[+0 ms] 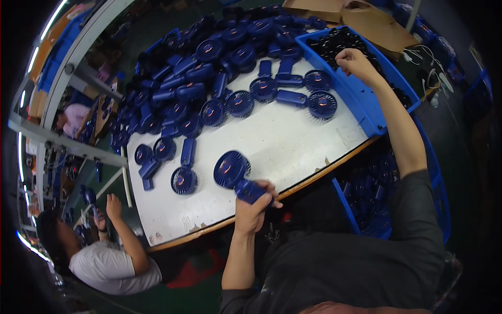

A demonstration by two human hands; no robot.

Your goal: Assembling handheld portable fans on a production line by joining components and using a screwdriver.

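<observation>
My left hand [250, 213] is wrapped round the handle of a dark blue handheld fan [230, 170], near the front edge of the white table [282, 152]. The fan's round head points away from me, up and to the left. My right hand [357, 66] is above a blue plastic bin [366, 107] at the table's right end. Its fingers are curled together, and whatever they may hold is too small to make out. Many small black parts [334, 46] fill the far portion of that bin.
A big heap of blue handheld fans [193, 78] covers the table's far side, with several single fans [184, 180] nearer. Below the right edge stands another bin of blue pieces [368, 193]. A co-worker [112, 264] sits at left. Cardboard [374, 26] and white cables [431, 73] lie beyond.
</observation>
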